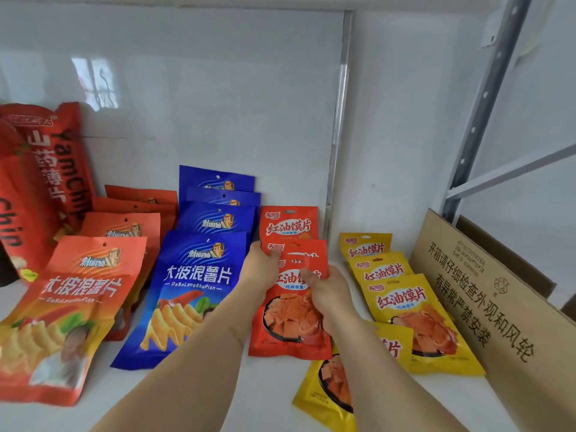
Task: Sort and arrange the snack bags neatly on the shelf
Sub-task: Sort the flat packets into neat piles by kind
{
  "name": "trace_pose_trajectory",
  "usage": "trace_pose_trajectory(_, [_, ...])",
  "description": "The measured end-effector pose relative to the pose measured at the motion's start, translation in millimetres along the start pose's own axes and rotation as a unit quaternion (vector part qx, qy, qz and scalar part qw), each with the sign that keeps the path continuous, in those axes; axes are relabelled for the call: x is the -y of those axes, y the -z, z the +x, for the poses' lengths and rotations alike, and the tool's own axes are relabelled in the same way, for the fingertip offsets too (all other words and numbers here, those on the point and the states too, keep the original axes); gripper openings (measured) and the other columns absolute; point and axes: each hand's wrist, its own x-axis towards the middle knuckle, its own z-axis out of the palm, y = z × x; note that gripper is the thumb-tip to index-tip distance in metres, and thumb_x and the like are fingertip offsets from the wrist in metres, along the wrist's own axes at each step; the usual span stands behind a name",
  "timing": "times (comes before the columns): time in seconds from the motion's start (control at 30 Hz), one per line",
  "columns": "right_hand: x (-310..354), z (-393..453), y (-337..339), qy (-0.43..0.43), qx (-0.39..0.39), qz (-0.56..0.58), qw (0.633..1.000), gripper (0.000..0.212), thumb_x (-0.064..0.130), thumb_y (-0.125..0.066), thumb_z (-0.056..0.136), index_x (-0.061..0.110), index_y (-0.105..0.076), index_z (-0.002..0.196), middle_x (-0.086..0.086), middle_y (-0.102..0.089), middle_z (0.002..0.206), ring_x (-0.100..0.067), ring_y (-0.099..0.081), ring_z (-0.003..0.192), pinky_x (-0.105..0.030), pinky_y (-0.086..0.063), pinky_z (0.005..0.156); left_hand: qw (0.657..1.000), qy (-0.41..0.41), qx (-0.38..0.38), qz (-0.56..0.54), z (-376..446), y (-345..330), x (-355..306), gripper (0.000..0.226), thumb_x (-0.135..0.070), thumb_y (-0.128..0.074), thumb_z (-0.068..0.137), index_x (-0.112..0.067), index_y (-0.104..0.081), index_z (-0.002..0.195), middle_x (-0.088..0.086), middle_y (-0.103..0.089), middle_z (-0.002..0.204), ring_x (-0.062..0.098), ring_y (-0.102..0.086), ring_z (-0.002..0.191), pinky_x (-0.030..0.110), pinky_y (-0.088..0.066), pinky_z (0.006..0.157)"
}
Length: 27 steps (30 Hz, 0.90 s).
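Note:
Rows of snack bags lie overlapped on a white shelf [218, 400]. The red bread-chip bags [290, 325] form the middle row, and both my hands hold its front bags. My left hand [260, 268] grips their upper left edge, thumb on top. My right hand [327, 289] grips the front bag's upper right part. Left of them is a row of blue potato-chip bags [187, 294], then orange potato-chip bags [71, 322]. To the right runs a row of yellow bread-chip bags [414, 310]. One yellow bag [330, 388] lies askew under my right forearm.
Tall red yam-chip bags [40, 185] stand at the far left. A cardboard box [486, 294] with black printing leans at the right end of the shelf. A metal shelf upright [486, 98] rises behind it. The white back wall [218, 104] is close behind the rows.

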Motion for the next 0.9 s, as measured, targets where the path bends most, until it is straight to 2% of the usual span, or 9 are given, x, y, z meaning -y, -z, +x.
trace_pose_trajectory(0.07, [-2,2,-5,0.016,-0.008,-0.041,0.999,0.012,0.032,-0.067,0.092,0.025,-0.063,0.101,0.000,-0.072,0.103,-0.019,-0.070,0.091,-0.038,-0.057,0.082,0.999,-0.009,-0.013,0.046,1,0,4,0.035,-0.036,-0.049,0.103,-0.014,-0.047,0.130,0.009,-0.067,0.120,0.028,-0.068,0.100,0.046,-0.058,0.086])
trace_pose_trajectory(0.13, [-4,3,-11,0.031,-0.009,-0.134,0.990,0.031,0.038,-0.061,0.095,0.017,-0.058,0.118,-0.002,-0.068,0.114,-0.023,-0.066,0.103,-0.031,-0.050,0.080,0.995,-0.004,-0.023,0.097,3,0,9,0.037,-0.035,-0.047,0.103,-0.011,-0.045,0.132,0.012,-0.065,0.123,0.033,-0.066,0.105,0.046,-0.056,0.089])
trace_pose_trajectory(0.23, [-11,2,-15,0.042,-0.032,-0.282,0.958,0.044,0.049,-0.053,0.096,0.016,-0.049,0.126,-0.008,-0.063,0.122,-0.031,-0.055,0.117,-0.038,-0.047,0.091,0.988,0.003,-0.037,0.153,4,-3,13,0.038,-0.028,-0.044,0.104,-0.007,-0.040,0.135,0.017,-0.060,0.130,0.038,-0.061,0.115,0.044,-0.051,0.093])
trace_pose_trajectory(0.3, [-11,1,-16,0.038,-0.042,-0.325,0.944,0.047,0.050,-0.051,0.096,0.017,-0.047,0.128,-0.009,-0.061,0.124,-0.032,-0.050,0.120,-0.040,-0.042,0.095,0.981,0.003,-0.026,0.194,4,-4,16,0.038,-0.022,-0.039,0.105,-0.006,-0.039,0.140,0.020,-0.051,0.139,0.036,-0.057,0.122,0.042,-0.047,0.096])
trace_pose_trajectory(0.37, [-9,1,-18,0.031,-0.044,-0.340,0.939,0.048,0.050,-0.052,0.096,0.017,-0.046,0.129,-0.009,-0.060,0.127,-0.032,-0.048,0.122,-0.040,-0.040,0.096,0.968,-0.020,-0.027,0.250,7,-4,20,0.042,-0.015,-0.036,0.105,-0.006,-0.036,0.146,0.023,-0.044,0.143,0.034,-0.053,0.125,0.039,-0.045,0.100])
trace_pose_trajectory(0.47, [-7,0,-19,0.033,-0.051,-0.349,0.935,0.048,0.049,-0.054,0.095,0.017,-0.047,0.129,-0.008,-0.060,0.128,-0.032,-0.048,0.122,-0.040,-0.040,0.097,0.967,-0.036,-0.028,0.249,8,-5,17,0.049,-0.012,-0.043,0.101,-0.001,-0.031,0.146,0.022,-0.050,0.138,0.038,-0.053,0.123,0.044,-0.045,0.100])
trace_pose_trajectory(0.6, [-3,6,-15,0.022,-0.054,-0.316,0.947,0.055,0.050,-0.059,0.091,0.013,-0.047,0.130,-0.009,-0.058,0.129,-0.035,-0.049,0.122,-0.042,-0.042,0.099,0.937,-0.077,-0.037,0.340,12,-7,13,0.054,-0.013,-0.043,0.099,0.006,-0.026,0.146,0.022,-0.040,0.145,0.035,-0.046,0.130,0.040,-0.042,0.104])
trace_pose_trajectory(0.7, [6,12,-6,0.028,-0.041,-0.310,0.950,0.057,0.053,-0.059,0.089,0.014,-0.049,0.130,-0.010,-0.060,0.129,-0.034,-0.054,0.120,-0.045,-0.046,0.099,0.927,-0.104,-0.050,0.357,9,-7,5,0.060,-0.011,-0.045,0.096,0.007,-0.022,0.148,0.023,-0.034,0.150,0.035,-0.040,0.135,0.040,-0.037,0.110])
trace_pose_trajectory(0.9, [26,4,27,0.088,-0.025,-0.425,0.900,0.048,0.047,-0.050,0.097,0.013,-0.056,0.131,-0.010,-0.058,0.133,-0.033,-0.051,0.124,-0.042,-0.045,0.099,0.900,-0.215,-0.077,0.372,-10,-10,-12,0.050,-0.005,-0.045,0.092,0.000,-0.038,0.141,0.017,-0.041,0.145,0.033,-0.039,0.133,0.038,-0.034,0.111])
